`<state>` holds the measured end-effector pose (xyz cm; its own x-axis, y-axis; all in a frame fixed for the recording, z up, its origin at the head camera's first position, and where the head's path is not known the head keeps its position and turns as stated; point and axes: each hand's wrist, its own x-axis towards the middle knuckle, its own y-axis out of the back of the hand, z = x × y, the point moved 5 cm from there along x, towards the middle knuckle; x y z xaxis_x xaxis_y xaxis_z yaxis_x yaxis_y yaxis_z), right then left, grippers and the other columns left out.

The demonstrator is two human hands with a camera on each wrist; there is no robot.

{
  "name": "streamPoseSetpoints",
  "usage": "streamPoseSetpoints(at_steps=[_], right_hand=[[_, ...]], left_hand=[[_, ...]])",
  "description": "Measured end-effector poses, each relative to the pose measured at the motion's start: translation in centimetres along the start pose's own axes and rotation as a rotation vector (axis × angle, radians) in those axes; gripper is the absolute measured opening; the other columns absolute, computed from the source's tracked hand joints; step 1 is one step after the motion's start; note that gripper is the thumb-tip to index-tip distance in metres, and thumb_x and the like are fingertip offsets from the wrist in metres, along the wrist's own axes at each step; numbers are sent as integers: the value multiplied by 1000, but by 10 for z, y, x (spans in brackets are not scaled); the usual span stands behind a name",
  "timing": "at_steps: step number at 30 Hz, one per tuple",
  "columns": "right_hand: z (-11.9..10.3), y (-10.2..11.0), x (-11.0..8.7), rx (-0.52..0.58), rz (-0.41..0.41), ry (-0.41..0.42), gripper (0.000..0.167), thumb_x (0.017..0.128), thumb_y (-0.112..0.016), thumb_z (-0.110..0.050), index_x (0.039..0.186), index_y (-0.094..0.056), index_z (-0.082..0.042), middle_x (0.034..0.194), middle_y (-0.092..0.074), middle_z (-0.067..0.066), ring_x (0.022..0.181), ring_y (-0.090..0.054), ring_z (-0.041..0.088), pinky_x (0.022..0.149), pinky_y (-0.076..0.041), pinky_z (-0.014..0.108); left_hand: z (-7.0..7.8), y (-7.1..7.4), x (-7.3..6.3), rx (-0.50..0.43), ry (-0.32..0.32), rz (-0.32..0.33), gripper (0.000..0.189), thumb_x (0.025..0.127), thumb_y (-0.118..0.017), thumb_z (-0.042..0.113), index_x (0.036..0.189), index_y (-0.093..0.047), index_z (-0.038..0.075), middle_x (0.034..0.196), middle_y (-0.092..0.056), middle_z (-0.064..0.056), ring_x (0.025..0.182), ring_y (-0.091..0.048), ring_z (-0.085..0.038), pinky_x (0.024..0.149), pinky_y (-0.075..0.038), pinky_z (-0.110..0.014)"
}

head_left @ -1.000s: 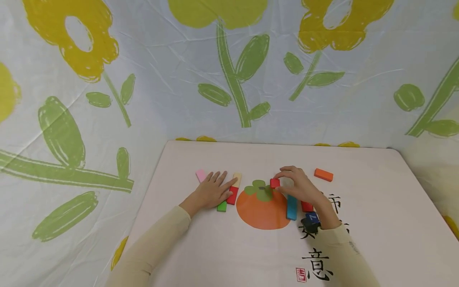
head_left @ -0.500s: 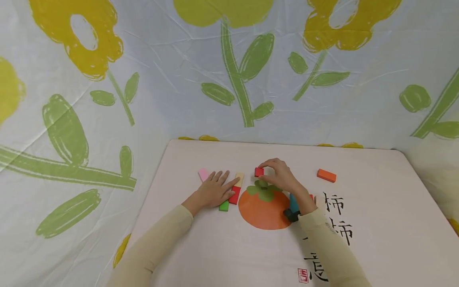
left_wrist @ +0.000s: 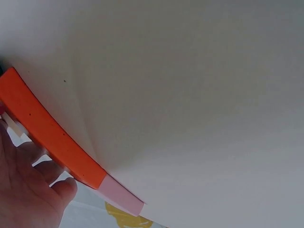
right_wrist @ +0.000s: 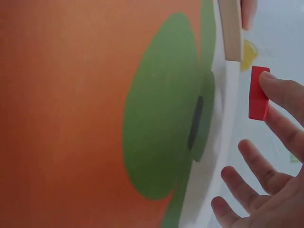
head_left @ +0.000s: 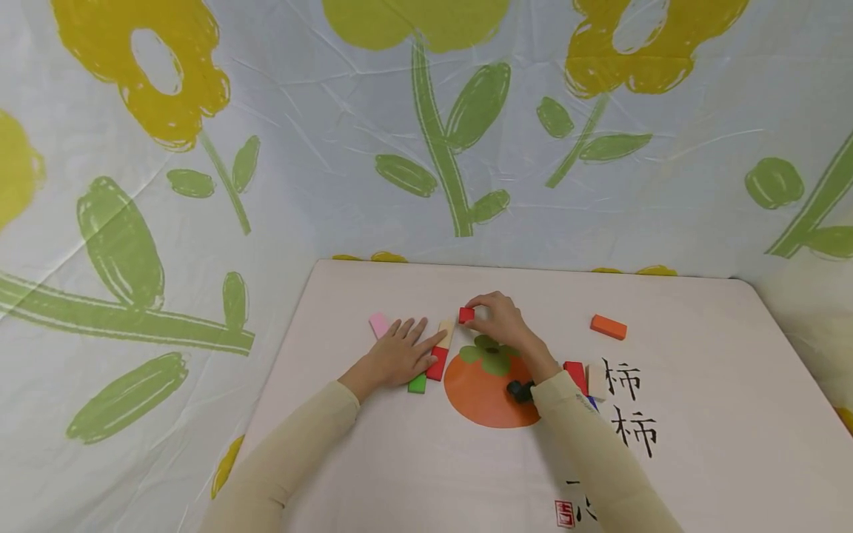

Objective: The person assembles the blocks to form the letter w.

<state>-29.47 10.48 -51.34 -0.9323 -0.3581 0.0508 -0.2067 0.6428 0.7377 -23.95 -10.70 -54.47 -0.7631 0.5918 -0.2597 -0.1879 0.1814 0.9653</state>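
My left hand (head_left: 397,353) lies with fingers spread over a row of flat blocks. The pink block (head_left: 379,324) shows past its fingertips, and the green block (head_left: 417,383) sticks out below the thumb. In the left wrist view an orange block (left_wrist: 57,135) runs end to end with the pink one, beside the fingers. The index finger reaches the cream block (head_left: 446,334), which meets a red block (head_left: 437,363) near the thumb. Between thumb and index finger, my right hand (head_left: 497,323) pinches a small red block (right_wrist: 258,97), raised just right of the cream block's far end.
A separate orange block (head_left: 609,327) lies at the right. Another red block (head_left: 576,376) and a pale block (head_left: 596,385) sit by the right sleeve, which partly hides a blue one. A printed persimmon (head_left: 483,396) marks the table mat; flowered cloth (head_left: 400,215) rises behind.
My right hand has carried the small red block left and slightly away from me, from above the persimmon's leaves toward the cream block. The left hand keeps its place on the blocks.
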Motion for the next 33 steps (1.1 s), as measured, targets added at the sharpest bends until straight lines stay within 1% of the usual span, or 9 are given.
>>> streamPoseSetpoints(at_steps=[6,10,13,18,26,33], right_hand=[[6,-7,9,-78,-18,-59,31,87,-79,-26,115,-74,-13,125,-60,19,117,-51,43,87,-45,64],[7,-10,10,-115,-29,-101,32,87,-79,-30,116,-74,-16,130,-57,20,117,-48,47,88,-41,66],[8,-14,11,-136,-40,-126,33,88,-78,-31,117,-73,-17,133,-54,21,119,-44,47,91,-37,66],[8,-17,10,-181,-40,-137,34,88,-77,-34,118,-73,-19,134,-53,21,120,-42,46,92,-37,66],[5,-18,10,-171,-33,-147,31,89,-76,-31,117,-74,-19,130,-54,20,119,-42,44,93,-35,64],[4,-18,9,-172,-34,-144,32,89,-76,-30,118,-73,-18,131,-53,22,120,-41,45,94,-35,65]], left_hand=[[2,5,-1,16,-7,15,61,107,-26,53,162,-16,30,163,-23,-15,147,-24,-39,118,-16,-54],[2,7,-2,21,-8,17,60,107,-26,53,162,-16,30,163,-23,-15,147,-24,-39,118,-17,-54],[2,6,-2,21,-6,16,60,107,-25,53,162,-16,31,163,-23,-14,147,-24,-38,118,-17,-54],[2,6,-1,29,0,12,61,106,-25,55,162,-14,32,163,-23,-13,147,-24,-38,118,-17,-54],[2,7,-2,22,0,8,61,106,-27,54,162,-16,31,163,-24,-14,147,-25,-38,117,-18,-55],[2,9,-1,-28,1,-1,61,106,-30,53,162,-17,31,163,-24,-14,147,-24,-38,117,-17,-55]])
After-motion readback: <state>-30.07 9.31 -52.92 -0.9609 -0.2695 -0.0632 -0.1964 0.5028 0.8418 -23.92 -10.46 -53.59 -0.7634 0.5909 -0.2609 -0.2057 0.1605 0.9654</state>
